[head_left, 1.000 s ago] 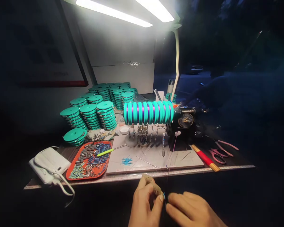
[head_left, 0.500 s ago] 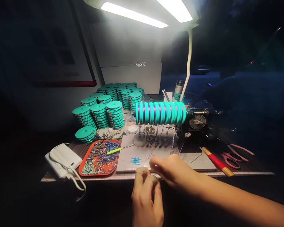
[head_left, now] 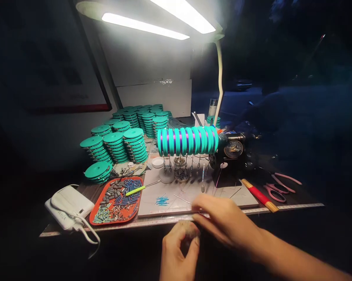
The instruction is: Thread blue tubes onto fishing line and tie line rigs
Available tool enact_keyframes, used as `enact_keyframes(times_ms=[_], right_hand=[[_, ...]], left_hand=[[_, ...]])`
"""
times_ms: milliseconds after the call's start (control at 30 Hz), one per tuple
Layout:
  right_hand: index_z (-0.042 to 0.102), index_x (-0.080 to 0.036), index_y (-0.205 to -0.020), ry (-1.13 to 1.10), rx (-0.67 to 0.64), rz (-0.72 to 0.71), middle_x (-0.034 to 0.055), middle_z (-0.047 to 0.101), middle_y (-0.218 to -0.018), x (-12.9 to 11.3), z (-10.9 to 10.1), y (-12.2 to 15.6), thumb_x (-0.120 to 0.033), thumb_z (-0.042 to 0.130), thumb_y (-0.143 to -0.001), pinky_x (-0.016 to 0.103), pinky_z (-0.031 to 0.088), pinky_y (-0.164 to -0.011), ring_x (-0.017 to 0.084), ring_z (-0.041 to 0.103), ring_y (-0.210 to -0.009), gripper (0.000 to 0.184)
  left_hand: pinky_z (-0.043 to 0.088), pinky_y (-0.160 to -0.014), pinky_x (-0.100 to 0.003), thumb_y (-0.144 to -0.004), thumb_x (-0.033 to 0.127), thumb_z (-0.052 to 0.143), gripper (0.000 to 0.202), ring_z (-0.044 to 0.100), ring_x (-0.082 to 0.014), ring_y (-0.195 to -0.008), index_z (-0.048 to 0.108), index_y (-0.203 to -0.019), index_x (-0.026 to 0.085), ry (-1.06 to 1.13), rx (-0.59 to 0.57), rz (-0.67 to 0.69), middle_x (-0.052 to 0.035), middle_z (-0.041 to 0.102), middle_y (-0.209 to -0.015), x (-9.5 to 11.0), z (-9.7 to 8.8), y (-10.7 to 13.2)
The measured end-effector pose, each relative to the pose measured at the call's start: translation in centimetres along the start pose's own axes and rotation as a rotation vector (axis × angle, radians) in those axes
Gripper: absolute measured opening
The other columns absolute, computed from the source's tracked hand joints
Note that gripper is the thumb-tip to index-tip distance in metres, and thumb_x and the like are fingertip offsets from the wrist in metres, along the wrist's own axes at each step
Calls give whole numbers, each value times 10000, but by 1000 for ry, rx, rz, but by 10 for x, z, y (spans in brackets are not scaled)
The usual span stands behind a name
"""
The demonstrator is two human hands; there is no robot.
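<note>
My left hand (head_left: 178, 249) is below the board's front edge, fingers curled in and thumb tip against a fingertip. A greyish wrap covers a fingertip; anything pinched there is too small to make out. My right hand (head_left: 219, 216) is just above and to the right, its fingers bent together over the board's edge and slightly blurred. A thin metal rod (head_left: 182, 199) runs up to its fingertips; whether they grip it I cannot tell. Behind the hands, a roller of turquoise spools (head_left: 187, 141) with purple line sits on a black machine (head_left: 233, 150), small metal swivels (head_left: 191, 168) hanging below.
An orange tray (head_left: 94, 218) of small parts and a light-green-handled hook tool (head_left: 135, 190) lie left of the white board (head_left: 152, 207), which carries blue tube pieces (head_left: 162, 200). Further out are turquoise spool stacks (head_left: 114, 146), a white power bank (head_left: 67, 207), pink scissors (head_left: 277, 193) and a red-wrapped stick (head_left: 259, 195).
My right hand has drawn slightly right and away from my left hand. My left hand has sunk a little and its fingers are curled tighter. The whole view has shifted.
</note>
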State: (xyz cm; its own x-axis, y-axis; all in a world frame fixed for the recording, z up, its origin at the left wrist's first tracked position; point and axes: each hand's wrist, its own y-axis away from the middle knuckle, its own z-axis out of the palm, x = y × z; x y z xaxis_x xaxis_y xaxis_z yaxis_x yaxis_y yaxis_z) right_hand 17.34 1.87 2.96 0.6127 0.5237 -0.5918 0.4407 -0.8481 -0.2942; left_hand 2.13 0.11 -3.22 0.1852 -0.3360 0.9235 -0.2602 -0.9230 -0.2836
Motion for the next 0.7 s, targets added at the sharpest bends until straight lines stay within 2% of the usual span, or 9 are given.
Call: enact_keyframes(times_ms=[33, 67, 133, 233, 300, 433, 533, 633, 700], right_hand=[[526, -159, -741, -69, 133, 41, 26, 530, -682, 3, 3, 13, -230, 397, -851, 241, 337, -569, 130, 465, -609, 184], [514, -164, -704, -144, 186, 142, 13, 502, -659, 6, 9, 25, -259, 405, -855, 241, 330, -558, 125, 449, -596, 209], [533, -164, -667, -382, 130, 344, 4, 484, -656, 13, 28, 45, -346, 470, -821, 236, 315, -519, 118, 425, -577, 246], [564, -147, -706, -949, 62, 517, -15, 459, -674, 22, 64, 58, -532, 609, -658, 199, 285, -421, 64, 377, -473, 390], [535, -143, -711, -1209, 39, 593, -51, 432, -559, 26, 83, 60, -556, 639, -622, 168, 242, -368, 29, 339, -381, 435], [452, -170, -721, -1491, -9, 701, -70, 443, -454, 31, 86, 61, -531, 645, -634, 144, 224, -326, 31, 361, -312, 418], [432, -174, -686, -1337, 53, 660, -63, 443, -472, 33, 68, 65, -491, 582, -714, 159, 263, -366, 39, 357, -347, 352], [493, -154, -672, -676, 219, 377, -16, 487, -525, 34, 53, 72, -353, 442, -847, 197, 318, -455, 85, 436, -456, 270], [525, -146, -677, -144, 354, 87, 20, 534, -562, 34, 52, 77, -221, 336, -893, 222, 324, -489, 116, 478, -505, 296]], left_hand=[[367, -553, -241, -757, 264, 544, 144, 467, -140, -589, 592, -672, 159, 120, -16, -125, -16, 544, -631, -1, 2, 0], [353, -546, -235, -728, 316, 581, 178, 446, -131, -578, 594, -658, 152, 234, -31, -225, -6, 530, -613, -3, 5, -1], [350, -560, -233, -659, 378, 648, 244, 431, -123, -574, 597, -620, 143, 407, -75, -334, 5, 513, -589, -5, 10, -2], [360, -559, -234, -616, 390, 692, 280, 439, -119, -571, 585, -569, 135, 525, -75, -384, 2, 508, -592, -5, 16, -2], [356, -536, -229, -600, 387, 711, 285, 447, -115, -563, 587, -584, 131, 555, -61, -424, 0, 513, -604, -4, 17, -2], [248, -426, -191, -582, 398, 726, 312, 364, -59, -431, 558, -608, 136, 654, -196, -568, 35, 465, -499, -4, 17, -5], [168, -387, -177, -551, 324, 748, 288, 294, -31, -396, 532, -570, 135, 773, -344, -757, 43, 447, -471, 0, 18, -13], [137, -371, -166, -507, 239, 758, 248, 251, -18, -418, 550, -574, 121, 803, -397, -920, 30, 473, -559, 6, 22, -21], [148, -367, -175, -499, 262, 739, 253, 231, -22, -402, 527, -563, 140, 739, -429, -903, 47, 446, -543, 11, 24, -24]])
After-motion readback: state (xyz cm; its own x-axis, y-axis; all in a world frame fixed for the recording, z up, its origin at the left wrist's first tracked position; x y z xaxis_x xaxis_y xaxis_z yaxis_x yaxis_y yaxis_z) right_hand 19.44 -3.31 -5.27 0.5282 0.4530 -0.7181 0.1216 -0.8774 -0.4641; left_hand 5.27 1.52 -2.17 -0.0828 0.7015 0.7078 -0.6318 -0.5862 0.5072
